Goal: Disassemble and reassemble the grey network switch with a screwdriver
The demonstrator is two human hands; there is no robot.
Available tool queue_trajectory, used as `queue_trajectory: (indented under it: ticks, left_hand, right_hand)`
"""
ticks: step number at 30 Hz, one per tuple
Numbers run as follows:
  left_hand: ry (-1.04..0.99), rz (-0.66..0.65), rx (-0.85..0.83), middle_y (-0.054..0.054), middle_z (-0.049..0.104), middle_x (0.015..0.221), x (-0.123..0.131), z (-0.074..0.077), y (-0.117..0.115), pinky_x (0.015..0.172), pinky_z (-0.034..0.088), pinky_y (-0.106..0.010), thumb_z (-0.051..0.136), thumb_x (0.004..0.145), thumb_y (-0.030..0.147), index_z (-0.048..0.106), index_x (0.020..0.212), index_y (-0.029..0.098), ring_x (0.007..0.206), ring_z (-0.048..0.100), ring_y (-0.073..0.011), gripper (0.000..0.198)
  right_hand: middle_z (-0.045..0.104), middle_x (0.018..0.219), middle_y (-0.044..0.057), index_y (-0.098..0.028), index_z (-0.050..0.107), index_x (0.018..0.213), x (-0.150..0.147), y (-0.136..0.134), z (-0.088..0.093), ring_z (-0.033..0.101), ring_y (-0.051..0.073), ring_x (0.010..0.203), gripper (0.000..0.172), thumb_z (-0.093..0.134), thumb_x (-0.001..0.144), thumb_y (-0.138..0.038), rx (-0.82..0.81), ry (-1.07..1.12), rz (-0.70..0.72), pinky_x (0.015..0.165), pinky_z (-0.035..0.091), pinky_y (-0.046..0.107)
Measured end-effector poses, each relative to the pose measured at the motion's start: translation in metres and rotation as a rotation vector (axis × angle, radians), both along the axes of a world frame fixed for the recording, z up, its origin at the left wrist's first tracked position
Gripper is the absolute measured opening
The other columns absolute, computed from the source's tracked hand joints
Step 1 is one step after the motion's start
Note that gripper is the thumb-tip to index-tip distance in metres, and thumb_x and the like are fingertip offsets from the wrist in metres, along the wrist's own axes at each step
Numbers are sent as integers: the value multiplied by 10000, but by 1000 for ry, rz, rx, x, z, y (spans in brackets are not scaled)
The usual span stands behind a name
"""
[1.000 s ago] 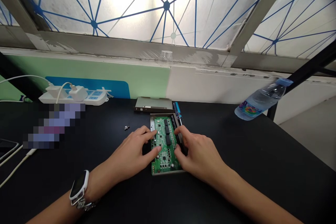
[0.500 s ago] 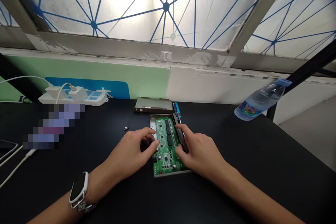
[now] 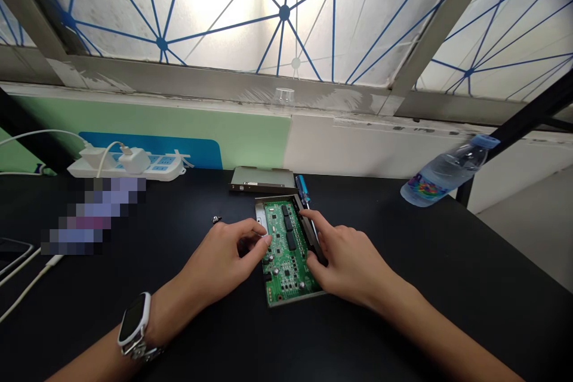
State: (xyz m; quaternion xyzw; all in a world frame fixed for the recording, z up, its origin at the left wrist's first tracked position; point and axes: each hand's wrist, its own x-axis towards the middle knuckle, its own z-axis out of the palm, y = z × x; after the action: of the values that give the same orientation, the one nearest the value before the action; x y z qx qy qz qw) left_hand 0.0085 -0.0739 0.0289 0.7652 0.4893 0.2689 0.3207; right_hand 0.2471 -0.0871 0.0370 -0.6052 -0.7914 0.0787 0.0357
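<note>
A green circuit board point(image 3: 286, 277) with several black chips sits in a shallow metal case on the black table. My left hand point(image 3: 235, 250), with a watch at the wrist, is at the case's left edge, its thumb over the board and its other fingers curled at the side, partly hidden. My right hand point(image 3: 344, 256) grips the case's dark right wall point(image 3: 308, 230) with index finger and thumb. Behind the board lies a flat metal cover point(image 3: 264, 179). A blue-handled screwdriver point(image 3: 303, 188) rests along the case's right side, its lower part hidden. Small screws point(image 3: 216, 219) lie to the left.
At the back left stands a white power strip point(image 3: 170, 172) with plugged-in chargers. A water bottle point(image 3: 441, 176) leans at the back right against a black frame. White cables point(image 3: 27, 292) and part of a phone point(image 3: 13, 250) are at the left edge. A clear cup point(image 3: 285, 96) stands on the sill.
The board's near end has swung slightly right and toward me. My right thumb has shifted right, off the board's face onto the dark wall. My left hand has barely moved.
</note>
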Motion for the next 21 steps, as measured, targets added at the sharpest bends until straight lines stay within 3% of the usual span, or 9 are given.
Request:
queue_trajectory:
  ticks: [6, 15, 21]
  left_hand:
    - [16, -1, -15, 7, 756, 783, 0, -1, 1, 642, 478, -295, 569, 972, 400, 748, 924, 239, 712, 692, -178, 246]
    - [37, 5, -13, 3, 742, 750, -1, -1, 1, 629, 461, -303, 570, 962, 388, 752, 914, 234, 671, 671, -175, 243]
    - [39, -1, -11, 12, 743, 761, -2, -2, 1, 637, 467, -302, 565, 969, 399, 745, 910, 241, 679, 674, -171, 247]
  right_hand:
    - [588, 679, -16, -168, 268, 1618, 5, -5, 7, 483, 163, 545, 853, 552, 821, -269, -146, -12, 49, 556, 205, 286]
    - [523, 628, -48, -184, 303, 1610, 6, -6, 6, 475, 144, 524, 825, 571, 829, -212, -159, 65, 48, 556, 206, 281]
    - [566, 664, -23, -184, 263, 1628, 6, -7, 9, 517, 165, 560, 848, 575, 842, -246, -163, 42, 53, 563, 230, 280]
